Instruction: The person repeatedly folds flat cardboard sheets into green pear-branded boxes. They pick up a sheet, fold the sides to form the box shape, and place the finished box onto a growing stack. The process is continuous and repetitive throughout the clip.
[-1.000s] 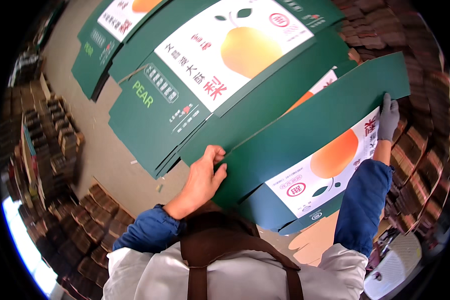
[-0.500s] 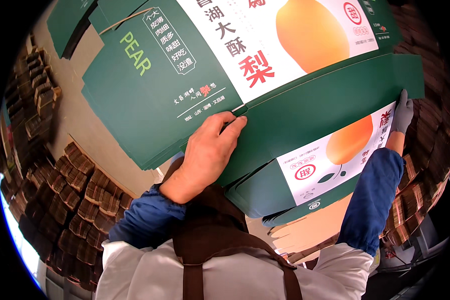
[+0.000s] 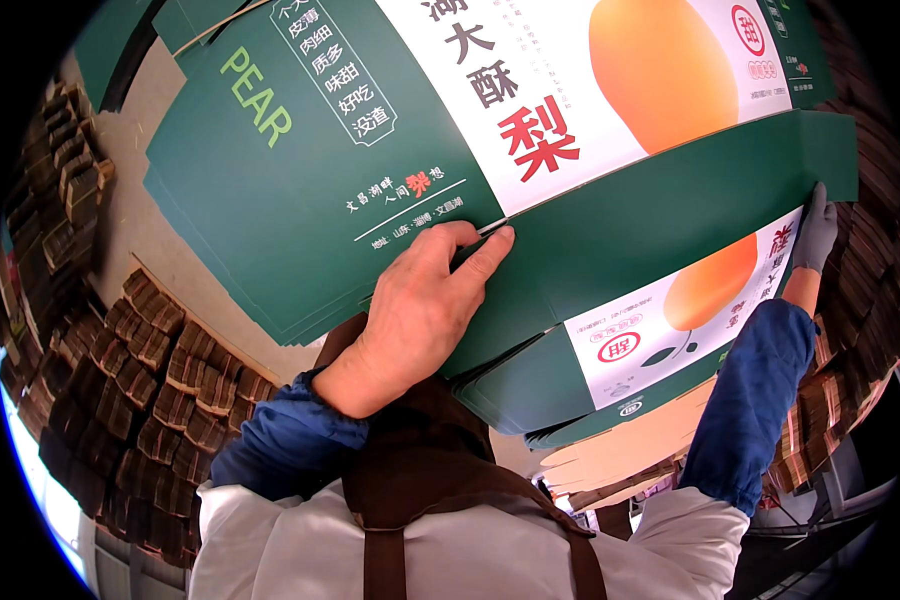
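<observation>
A large green printed carton sheet [image 3: 650, 205], with white panels and orange pear pictures, lies across the view in front of me. It is on top of a stack of similar sheets, whose layered edges [image 3: 500, 400] show near my apron. My bare left hand [image 3: 420, 310] is closed at the sheet's near edge, by the crease where the white panel starts, with thumb and forefinger pinching there. My right hand [image 3: 816, 232], in a grey glove, is at the sheet's right end with its fingers along the edge. Its thumb and the sheet's underside are hidden.
Bundles of brown flat cardboard [image 3: 160, 400] are piled on the left, with more stacks [image 3: 860, 300] on the right. Another green sheet [image 3: 105, 45] lies at the far left. A pale tan cardboard piece [image 3: 620, 445] is under the near side of the stack.
The top sheet looks slightly bigger and spreads outward in the view, its pear picture farther right. Both hands keep their places on its edges and have shifted a little right.
</observation>
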Action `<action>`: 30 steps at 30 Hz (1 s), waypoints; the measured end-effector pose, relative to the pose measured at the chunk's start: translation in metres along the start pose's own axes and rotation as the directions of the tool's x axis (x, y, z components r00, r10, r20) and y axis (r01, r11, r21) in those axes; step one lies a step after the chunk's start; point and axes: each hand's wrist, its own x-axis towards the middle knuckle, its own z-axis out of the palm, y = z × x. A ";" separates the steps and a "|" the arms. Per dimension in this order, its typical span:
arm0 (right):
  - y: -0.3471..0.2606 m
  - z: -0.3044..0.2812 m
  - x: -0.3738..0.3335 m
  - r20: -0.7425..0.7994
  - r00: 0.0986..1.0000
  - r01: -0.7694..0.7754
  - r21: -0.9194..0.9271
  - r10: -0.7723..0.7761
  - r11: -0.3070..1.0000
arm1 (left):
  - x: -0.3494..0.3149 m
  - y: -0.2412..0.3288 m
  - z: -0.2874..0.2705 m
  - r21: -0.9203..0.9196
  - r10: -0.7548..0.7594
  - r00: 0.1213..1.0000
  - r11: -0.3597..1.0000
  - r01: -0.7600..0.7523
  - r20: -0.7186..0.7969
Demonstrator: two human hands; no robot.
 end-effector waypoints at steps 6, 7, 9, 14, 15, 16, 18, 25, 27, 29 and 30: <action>-0.003 0.001 -0.002 0.018 1.000 -0.011 0.010 0.011 1.000 | 0.002 0.000 -0.002 -0.048 -0.024 0.999 0.999 0.027 0.048; 0.001 0.001 -0.001 0.011 1.000 -0.007 0.031 0.006 0.999 | 0.002 0.000 -0.002 -0.050 -0.022 0.998 0.998 0.025 0.055; -0.005 0.004 -0.005 -0.001 1.000 0.007 0.080 -0.007 0.997 | 0.002 0.000 -0.003 -0.047 -0.023 0.998 0.999 0.026 0.063; 0.002 0.005 0.001 0.041 0.999 -0.012 0.078 0.008 0.997 | 0.003 -0.001 -0.005 -0.041 -0.027 0.996 0.999 0.031 0.087; 0.001 0.006 0.001 0.049 0.999 -0.019 0.081 0.015 0.997 | 0.003 -0.001 -0.005 -0.038 -0.029 0.995 0.999 0.033 0.092; 0.001 0.007 0.001 0.033 0.999 0.000 0.090 -0.003 0.996 | 0.002 -0.002 -0.006 -0.044 -0.032 0.995 0.998 0.037 0.096; -0.002 0.007 -0.003 -0.005 0.999 0.040 0.102 -0.039 0.994 | 0.002 -0.003 -0.005 -0.063 -0.033 0.994 0.997 0.040 0.105; 0.045 0.017 0.008 -0.164 0.966 0.173 -0.162 -0.199 0.972 | 0.003 0.000 -0.007 -0.013 -0.043 0.991 0.999 0.046 0.127; 0.009 0.020 0.000 -0.050 0.996 0.070 0.039 -0.068 0.997 | 0.003 0.002 -0.003 -0.007 -0.067 0.991 0.998 0.068 0.115; -0.012 0.007 -0.020 -0.052 0.999 0.013 0.161 -0.005 0.987 | 0.003 0.004 -0.007 -0.020 -0.057 0.990 0.998 0.060 0.127; -0.015 0.005 -0.026 -0.057 0.998 -0.007 0.207 0.019 0.978 | 0.003 0.004 -0.007 -0.019 -0.040 0.992 0.999 0.043 0.118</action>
